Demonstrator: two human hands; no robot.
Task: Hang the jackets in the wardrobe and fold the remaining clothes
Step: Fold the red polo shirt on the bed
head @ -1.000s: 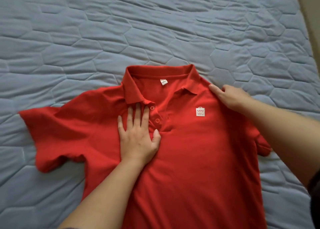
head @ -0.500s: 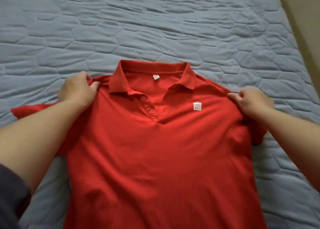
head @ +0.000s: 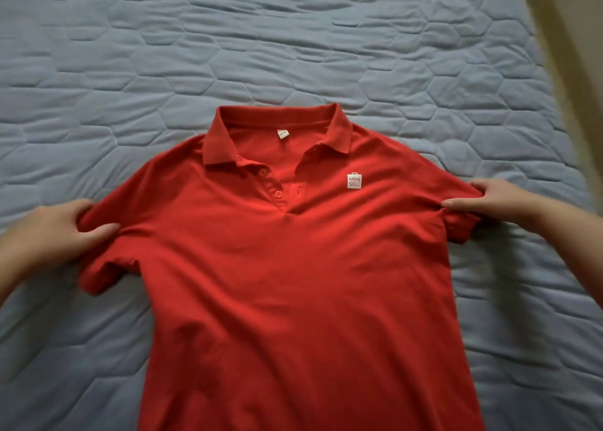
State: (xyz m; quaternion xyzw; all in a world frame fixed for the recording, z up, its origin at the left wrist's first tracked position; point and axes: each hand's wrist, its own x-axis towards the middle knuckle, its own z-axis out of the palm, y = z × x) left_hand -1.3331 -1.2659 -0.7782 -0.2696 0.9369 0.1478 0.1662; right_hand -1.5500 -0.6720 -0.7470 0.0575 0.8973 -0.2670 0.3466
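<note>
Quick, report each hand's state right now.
Left hand: closed, pinching the red polo shirt at one shoulder.
Right hand: closed, pinching the same shirt at the other shoulder.

polo shirt (head: 293, 283): red | logo patch (head: 354, 180): white | quilt (head: 293, 55): grey-blue, hexagon stitching
</note>
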